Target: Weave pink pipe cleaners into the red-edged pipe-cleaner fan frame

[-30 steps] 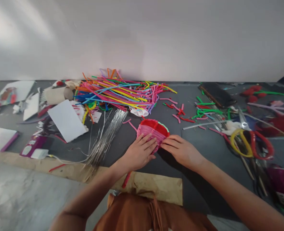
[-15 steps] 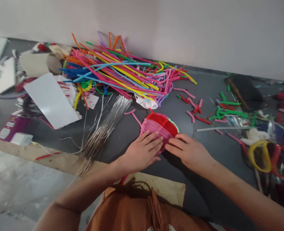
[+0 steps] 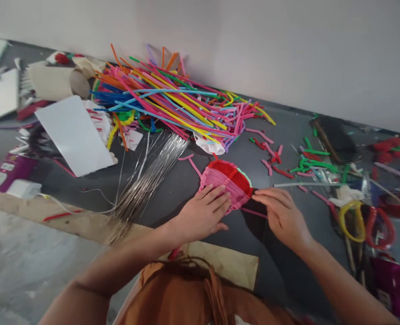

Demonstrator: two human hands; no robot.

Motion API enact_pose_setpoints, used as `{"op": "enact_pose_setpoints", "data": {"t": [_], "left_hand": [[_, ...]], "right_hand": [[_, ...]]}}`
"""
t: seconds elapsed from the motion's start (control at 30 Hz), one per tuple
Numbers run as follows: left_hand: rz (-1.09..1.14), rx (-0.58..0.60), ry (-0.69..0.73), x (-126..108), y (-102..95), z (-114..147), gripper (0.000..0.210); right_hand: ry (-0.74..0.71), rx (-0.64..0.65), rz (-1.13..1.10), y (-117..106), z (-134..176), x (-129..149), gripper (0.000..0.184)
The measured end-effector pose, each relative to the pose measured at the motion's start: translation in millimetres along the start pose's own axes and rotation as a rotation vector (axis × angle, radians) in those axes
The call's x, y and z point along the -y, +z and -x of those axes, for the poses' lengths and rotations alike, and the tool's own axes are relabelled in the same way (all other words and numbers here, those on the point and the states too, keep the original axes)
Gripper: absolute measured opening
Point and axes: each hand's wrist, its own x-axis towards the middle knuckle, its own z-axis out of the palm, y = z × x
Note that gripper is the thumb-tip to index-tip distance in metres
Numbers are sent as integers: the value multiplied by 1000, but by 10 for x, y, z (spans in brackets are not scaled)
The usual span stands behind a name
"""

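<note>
- Head view, centre: pink-and-red piece (image 3: 242, 180) on the table (image 3: 171, 192).
- Left hand (image 3: 205, 212) lies flat on it, grip uncurled.
- Right hand (image 3: 283, 212), right of centre, near its edge: fingertips drawn in; whether they grip anything, cannot tell.

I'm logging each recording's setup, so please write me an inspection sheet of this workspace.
Surface: dark table, brown paper along part of the near edge.
Job's things: pink and red piece, partly covered by the left hand.
Clutter: pile of fuzzy stems, wire bundle, white card, scissors.
Hands: left lies flat on the piece; right hand has its fingers by the piece's right edge, contact unclear.
Cables: white cable from a white adapter toward the wires.
Surroundings: pale wall, grey floor; other people, nothing seen.
</note>
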Motion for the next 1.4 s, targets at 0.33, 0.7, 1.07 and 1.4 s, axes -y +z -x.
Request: {"op": "enact_pose_setpoints", "data": {"t": [0.33, 0.7, 1.07, 1.4], "left_hand": [[-154, 183, 275, 206, -414, -354, 24], [-211, 278, 562, 172, -449, -521, 11], [-204, 108, 553, 379, -380, -411, 33], [-283, 103, 517, 340, -325, -380, 30]], "right_hand": [[7, -38, 13, 148, 67, 38, 30], [62, -84, -77, 219, 72, -53, 34], [14, -117, -89, 224, 69, -71, 29], [18, -113, -93, 220, 64, -65, 30]]}}
